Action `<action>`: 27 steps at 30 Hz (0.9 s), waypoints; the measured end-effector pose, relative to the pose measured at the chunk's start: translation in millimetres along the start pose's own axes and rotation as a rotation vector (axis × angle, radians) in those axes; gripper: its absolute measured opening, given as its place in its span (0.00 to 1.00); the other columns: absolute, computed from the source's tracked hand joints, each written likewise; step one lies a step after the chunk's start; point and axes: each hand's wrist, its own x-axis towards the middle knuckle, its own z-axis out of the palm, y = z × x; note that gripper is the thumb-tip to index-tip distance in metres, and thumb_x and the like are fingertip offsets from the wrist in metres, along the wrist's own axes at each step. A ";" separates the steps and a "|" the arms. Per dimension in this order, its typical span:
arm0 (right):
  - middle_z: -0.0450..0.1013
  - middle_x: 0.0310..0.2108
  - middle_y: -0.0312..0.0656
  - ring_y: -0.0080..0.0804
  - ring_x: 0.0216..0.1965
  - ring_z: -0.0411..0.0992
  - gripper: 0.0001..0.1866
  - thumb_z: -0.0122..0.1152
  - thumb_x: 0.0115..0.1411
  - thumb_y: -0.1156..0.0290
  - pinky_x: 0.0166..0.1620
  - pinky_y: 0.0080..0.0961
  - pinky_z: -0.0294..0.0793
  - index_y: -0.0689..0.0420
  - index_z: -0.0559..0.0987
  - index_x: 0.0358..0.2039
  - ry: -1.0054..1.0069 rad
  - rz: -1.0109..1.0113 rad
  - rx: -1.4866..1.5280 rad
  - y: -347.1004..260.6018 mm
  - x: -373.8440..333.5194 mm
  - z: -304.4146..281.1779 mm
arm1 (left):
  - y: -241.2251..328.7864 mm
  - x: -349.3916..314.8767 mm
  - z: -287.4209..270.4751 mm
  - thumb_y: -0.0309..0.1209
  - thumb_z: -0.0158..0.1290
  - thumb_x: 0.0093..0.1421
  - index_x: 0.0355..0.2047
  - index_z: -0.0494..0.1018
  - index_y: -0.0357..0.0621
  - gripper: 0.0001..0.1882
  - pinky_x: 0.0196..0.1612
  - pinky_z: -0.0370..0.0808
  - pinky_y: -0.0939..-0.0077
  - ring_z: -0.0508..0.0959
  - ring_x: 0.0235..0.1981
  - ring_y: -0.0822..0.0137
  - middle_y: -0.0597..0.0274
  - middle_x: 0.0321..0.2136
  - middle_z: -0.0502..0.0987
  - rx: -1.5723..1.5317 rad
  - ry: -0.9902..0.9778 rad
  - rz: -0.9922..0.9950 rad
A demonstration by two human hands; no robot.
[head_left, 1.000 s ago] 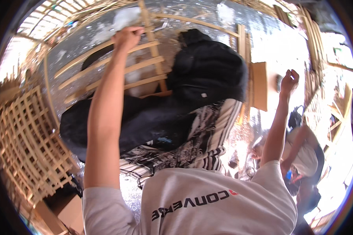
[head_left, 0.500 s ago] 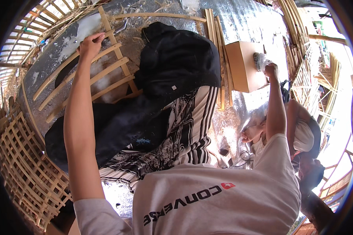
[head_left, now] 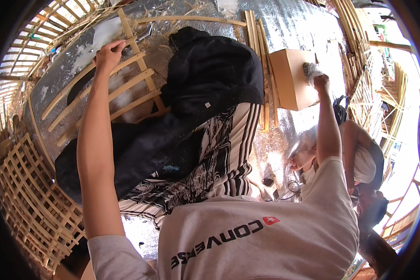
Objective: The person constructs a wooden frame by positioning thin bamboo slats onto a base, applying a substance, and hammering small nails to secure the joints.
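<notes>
My left hand [head_left: 110, 55] is closed at the upper end of one slat in a ladder-like bamboo frame [head_left: 136, 77]. The frame's several parallel slats run down to the left from a longer crosspiece. Farther right, my right hand [head_left: 320, 83] is closed on a small whitish, shiny bundle [head_left: 314, 72] with a darker end, perhaps wrapped in plastic. The bundle is above or against the cardboard box [head_left: 294, 79]; I cannot tell whether they touch.
Dark cloth [head_left: 214, 70] covers my legs, with black-and-white patterned fabric [head_left: 219, 154] below. Long bamboo strips [head_left: 261, 70] lie left of the box. A woven lattice panel [head_left: 32, 200] stands at the left. Another person [head_left: 359, 158] sits close on my right.
</notes>
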 end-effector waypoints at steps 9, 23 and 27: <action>0.79 0.33 0.42 0.33 0.33 0.80 0.06 0.61 0.58 0.73 0.35 0.29 0.80 0.59 0.80 0.36 -0.080 0.226 0.870 17.9 -8.9 -48.0 | 2.6 -3.2 -2.2 0.58 0.52 0.62 0.51 0.79 0.71 0.21 0.57 0.70 0.61 0.77 0.54 0.56 0.62 0.51 0.80 0.013 0.005 0.019; 0.72 0.39 0.40 0.26 0.39 0.71 0.17 0.54 0.66 0.78 0.44 0.22 0.71 0.62 0.71 0.55 -0.439 -0.049 1.622 -127.9 -85.3 -131.7 | 25.1 -6.8 -1.1 0.58 0.54 0.61 0.47 0.80 0.77 0.17 0.56 0.70 0.60 0.78 0.53 0.60 0.69 0.47 0.82 0.087 -0.025 -0.053; 0.72 0.35 0.37 0.25 0.36 0.71 0.11 0.53 0.66 0.76 0.42 0.23 0.71 0.59 0.74 0.48 -0.634 -0.050 1.627 -208.7 -101.9 -106.8 | 26.1 -0.2 0.8 0.54 0.57 0.60 0.42 0.81 0.79 0.11 0.48 0.75 0.65 0.81 0.43 0.65 0.73 0.42 0.82 0.017 0.039 0.039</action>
